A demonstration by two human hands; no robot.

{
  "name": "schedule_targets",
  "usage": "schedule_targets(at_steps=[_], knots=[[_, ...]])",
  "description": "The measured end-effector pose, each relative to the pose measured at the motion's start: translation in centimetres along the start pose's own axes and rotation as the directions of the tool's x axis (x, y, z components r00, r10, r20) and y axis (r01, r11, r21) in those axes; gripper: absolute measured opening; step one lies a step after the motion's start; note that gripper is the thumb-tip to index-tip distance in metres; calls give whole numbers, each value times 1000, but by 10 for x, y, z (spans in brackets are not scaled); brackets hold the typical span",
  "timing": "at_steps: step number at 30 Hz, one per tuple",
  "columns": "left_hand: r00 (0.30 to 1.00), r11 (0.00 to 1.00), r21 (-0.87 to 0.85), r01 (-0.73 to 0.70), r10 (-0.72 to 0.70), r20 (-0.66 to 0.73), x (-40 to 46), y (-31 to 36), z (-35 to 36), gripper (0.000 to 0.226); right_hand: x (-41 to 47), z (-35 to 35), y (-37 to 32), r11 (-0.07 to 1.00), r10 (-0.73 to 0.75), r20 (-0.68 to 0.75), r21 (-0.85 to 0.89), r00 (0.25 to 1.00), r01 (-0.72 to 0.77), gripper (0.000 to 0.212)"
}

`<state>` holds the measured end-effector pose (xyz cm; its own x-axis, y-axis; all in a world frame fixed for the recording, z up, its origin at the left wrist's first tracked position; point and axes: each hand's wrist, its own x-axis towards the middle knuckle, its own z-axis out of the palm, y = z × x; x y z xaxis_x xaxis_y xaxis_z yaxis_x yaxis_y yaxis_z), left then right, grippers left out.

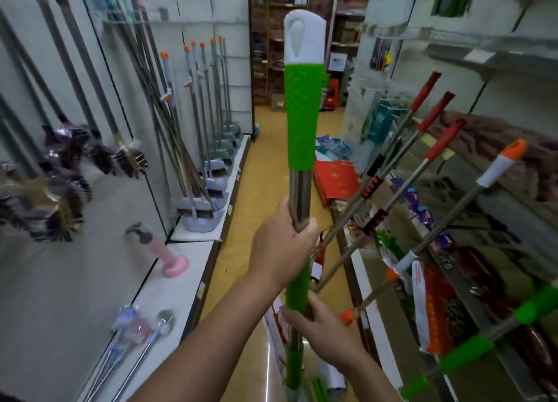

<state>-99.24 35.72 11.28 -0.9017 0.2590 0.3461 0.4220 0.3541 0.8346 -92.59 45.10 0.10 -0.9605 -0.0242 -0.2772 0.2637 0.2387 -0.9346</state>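
I hold a mop handle (303,124) upright in the middle of a shop aisle. It has a white cap on top, a long green rubber grip, a steel tube and a second green sleeve lower down. My left hand (279,244) grips the steel tube just below the upper green grip. Lower on the pole, my right hand (317,326) wraps around it at the bottom of the second green sleeve. The bottom end of the pole runs out of the frame.
Left shelving holds leaning broom-and-dustpan sets (208,148), dusters (69,172) and a pink plunger (169,256). On the right, several red- and orange-tipped steel handles (422,148) lean out into the aisle over packaged goods (335,178). The yellow floor (265,166) runs ahead to back shelves.
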Motion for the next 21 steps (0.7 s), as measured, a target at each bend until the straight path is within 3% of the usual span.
schedule_targets(at_steps=[4,8,17,21], knots=[[998,998,29,-62,61,31,49,-14,-34,30,59,31,-37,995,-96,-146,-3,985,97,19],[989,989,37,-144,142,46,102,-29,-56,24,118,35,-67,976,-218,-174,-54,960,212,8],[984,985,11,-170,170,-55,238,-96,-69,38,275,21,-111,946,-325,-121,-42,938,322,32],[992,987,-119,-112,104,-75,304,-140,-53,23,357,-2,-120,946,-313,-120,51,942,321,32]])
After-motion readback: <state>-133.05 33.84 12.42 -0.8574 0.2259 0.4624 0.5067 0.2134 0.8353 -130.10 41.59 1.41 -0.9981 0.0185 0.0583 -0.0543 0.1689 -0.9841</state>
